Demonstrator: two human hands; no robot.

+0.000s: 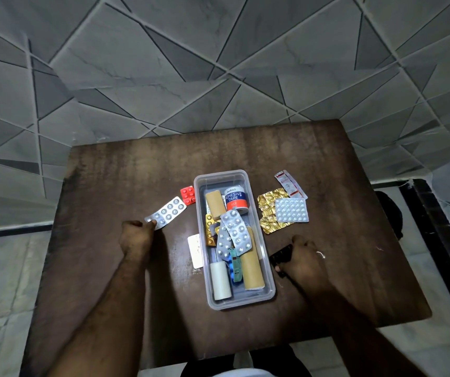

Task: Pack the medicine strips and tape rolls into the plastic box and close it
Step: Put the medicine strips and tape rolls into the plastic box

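Observation:
A clear plastic box (270,291) stands open mid-table, holding an adhesive tape roll (235,199), tan rolls (251,268), a white roll (220,280) and several silver strips (236,232). My left hand (136,236) pinches the near end of a silver blister strip (168,212) lying left of the box. My right hand (304,258) grips a dark strip (281,254) right of the box. A small red strip (187,194) and a white strip (195,250) lie beside the box's left wall. Right of it lie a gold strip (268,213), a silver strip (292,210) and a red-white strip (290,183).
Everything sits on a dark brown wooden table (136,172) against a grey tiled wall (218,63). Pale floor tiles show to the left and right of the table. No lid for the box is in view.

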